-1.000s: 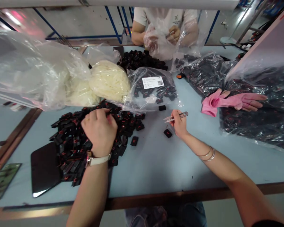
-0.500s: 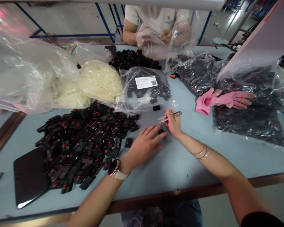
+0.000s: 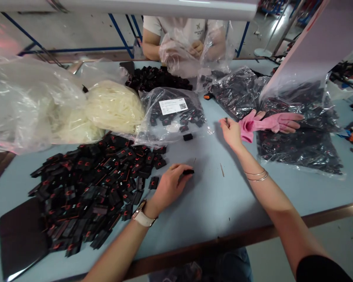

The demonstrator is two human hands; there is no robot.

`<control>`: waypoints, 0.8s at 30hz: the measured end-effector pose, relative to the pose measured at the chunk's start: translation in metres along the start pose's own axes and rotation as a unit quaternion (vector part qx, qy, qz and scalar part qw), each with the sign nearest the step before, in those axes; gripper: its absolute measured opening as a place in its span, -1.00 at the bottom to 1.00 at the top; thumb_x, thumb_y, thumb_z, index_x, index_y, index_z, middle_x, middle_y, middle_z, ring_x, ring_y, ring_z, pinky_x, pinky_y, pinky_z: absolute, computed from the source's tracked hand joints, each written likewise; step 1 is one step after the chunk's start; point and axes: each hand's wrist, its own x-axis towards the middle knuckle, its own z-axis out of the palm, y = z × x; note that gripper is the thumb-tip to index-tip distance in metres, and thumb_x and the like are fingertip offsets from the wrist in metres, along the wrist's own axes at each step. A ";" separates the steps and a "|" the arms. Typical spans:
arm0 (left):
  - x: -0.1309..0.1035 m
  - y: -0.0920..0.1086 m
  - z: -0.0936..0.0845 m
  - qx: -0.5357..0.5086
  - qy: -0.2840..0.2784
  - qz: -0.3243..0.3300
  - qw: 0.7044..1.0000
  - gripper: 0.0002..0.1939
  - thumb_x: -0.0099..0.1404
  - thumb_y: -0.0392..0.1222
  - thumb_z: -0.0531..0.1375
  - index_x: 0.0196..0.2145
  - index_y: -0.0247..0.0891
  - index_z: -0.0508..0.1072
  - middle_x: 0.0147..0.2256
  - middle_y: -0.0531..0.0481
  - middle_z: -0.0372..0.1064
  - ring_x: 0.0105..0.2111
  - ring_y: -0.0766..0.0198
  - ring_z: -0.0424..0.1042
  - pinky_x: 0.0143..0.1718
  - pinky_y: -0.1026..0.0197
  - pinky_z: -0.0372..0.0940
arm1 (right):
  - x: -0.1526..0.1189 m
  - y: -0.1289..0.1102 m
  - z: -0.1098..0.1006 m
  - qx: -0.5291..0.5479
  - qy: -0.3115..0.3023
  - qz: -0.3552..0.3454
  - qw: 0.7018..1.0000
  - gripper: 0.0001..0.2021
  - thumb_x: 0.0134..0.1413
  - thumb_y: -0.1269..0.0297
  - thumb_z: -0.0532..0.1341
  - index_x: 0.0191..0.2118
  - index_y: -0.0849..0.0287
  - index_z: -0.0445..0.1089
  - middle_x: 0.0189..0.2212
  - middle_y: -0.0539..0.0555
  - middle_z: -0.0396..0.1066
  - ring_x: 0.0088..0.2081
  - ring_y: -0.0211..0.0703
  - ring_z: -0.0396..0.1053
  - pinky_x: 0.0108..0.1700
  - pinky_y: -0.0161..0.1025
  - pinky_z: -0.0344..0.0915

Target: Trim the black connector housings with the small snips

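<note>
My left hand pinches a small black plastic piece between thumb and fingers, just above the table. To its left spreads a heap of similar black pieces with orange marks. My right hand is closed near the pink gloves. Only a small dark part of the thread snips shows at its fingers; the rest is hidden. One loose black block lies beyond my left hand, by a labelled clear bag.
Bags of pale yellow parts stand at the left. Filled clear bags lie at the right. A black tray sits near the front left edge. Across the table, a person's hands handle a clear bag. A thin sliver lies mid-table.
My right hand has moved away from my left, forward and right toward the gloves, with the snips. My left hand, earlier spread by a black piece, now pinches it. The camera view has shifted.
</note>
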 end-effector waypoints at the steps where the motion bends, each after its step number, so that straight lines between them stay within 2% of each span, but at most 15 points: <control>1: 0.001 0.000 0.000 -0.009 -0.001 0.000 1.000 -0.87 0.28 -0.28 0.09 -0.20 -0.21 0.36 -0.26 -0.05 0.44 -0.23 0.20 0.43 -0.21 0.17 0.35 | 0.002 0.002 -0.004 -0.053 -0.041 0.009 0.998 -0.74 0.12 0.19 0.09 -0.26 0.24 0.44 -0.44 0.07 0.44 -0.41 -0.18 0.35 -0.31 -0.25 0.24; 3: 0.002 -0.001 -0.001 -0.016 0.001 -0.013 1.000 -0.91 0.25 -0.29 0.11 -0.27 -0.22 0.37 -0.26 -0.06 0.44 -0.25 0.20 0.43 -0.22 0.16 0.35 | 0.002 0.004 -0.007 -0.134 -0.102 0.012 0.986 -0.78 0.03 0.25 0.19 -0.24 0.22 0.49 -0.39 0.08 0.47 -0.36 -0.14 0.36 -0.27 -0.25 0.23; 5: 0.002 -0.004 -0.001 -0.022 0.001 -0.045 0.999 -0.92 0.23 -0.29 0.12 -0.29 -0.23 0.37 -0.31 -0.04 0.44 -0.32 0.22 0.43 -0.29 0.19 0.35 | -0.001 0.004 -0.006 -0.180 -0.145 -0.022 0.973 -0.74 0.00 0.25 0.24 -0.16 0.17 0.49 -0.30 0.10 0.47 -0.28 -0.11 0.37 -0.25 -0.26 0.22; 9: 0.001 -0.011 0.000 -0.057 -0.004 -0.115 0.992 -0.90 0.20 -0.22 0.15 -0.28 -0.23 0.37 -0.38 -0.01 0.45 -0.41 0.25 0.43 -0.38 0.22 0.33 | -0.005 0.003 0.002 -0.232 -0.161 -0.063 0.957 -0.73 0.07 0.16 0.20 -0.14 0.10 0.50 -0.19 0.13 0.42 -0.23 -0.11 0.34 -0.26 -0.28 0.18; 14: 0.001 -0.015 0.003 -0.144 0.047 -0.167 0.974 -0.90 0.17 -0.19 0.17 -0.34 -0.23 0.31 -0.21 -0.08 0.44 -0.26 0.23 0.45 -0.23 0.17 0.37 | -0.005 0.002 0.005 -0.254 -0.170 -0.082 0.949 -0.76 0.11 0.18 0.15 -0.30 0.20 0.50 -0.27 0.16 0.43 -0.29 -0.12 0.31 -0.33 -0.28 0.11; 17: 0.002 -0.016 0.003 -0.145 0.060 -0.163 0.974 -0.90 0.16 -0.18 0.18 -0.36 -0.23 0.33 -0.21 -0.07 0.41 -0.25 0.23 0.43 -0.26 0.19 0.37 | -0.004 0.001 0.002 -0.220 -0.162 -0.084 0.958 -0.77 0.08 0.19 0.15 -0.39 0.23 0.47 -0.42 0.11 0.41 -0.39 -0.18 0.27 -0.37 -0.29 0.06; 20: 0.003 -0.016 0.001 -0.118 0.048 -0.156 0.980 -0.92 0.16 -0.19 0.19 -0.36 -0.22 0.38 -0.31 -0.02 0.40 -0.34 0.27 0.41 -0.34 0.23 0.34 | -0.003 -0.001 -0.003 -0.130 -0.122 -0.036 0.983 -0.79 0.00 0.21 0.16 -0.44 0.24 0.43 -0.58 0.00 0.33 -0.51 -0.27 0.18 -0.43 -0.32 0.03; 24: 0.003 -0.017 0.001 -0.132 0.032 -0.186 0.973 -0.89 0.15 -0.17 0.20 -0.34 -0.21 0.40 -0.38 0.02 0.43 -0.41 0.28 0.41 -0.37 0.23 0.33 | -0.009 -0.021 -0.009 0.004 -0.109 -0.010 0.994 -0.82 -0.11 0.23 0.16 -0.49 0.25 0.40 -0.61 -0.05 0.28 -0.55 -0.34 0.11 -0.47 -0.35 0.02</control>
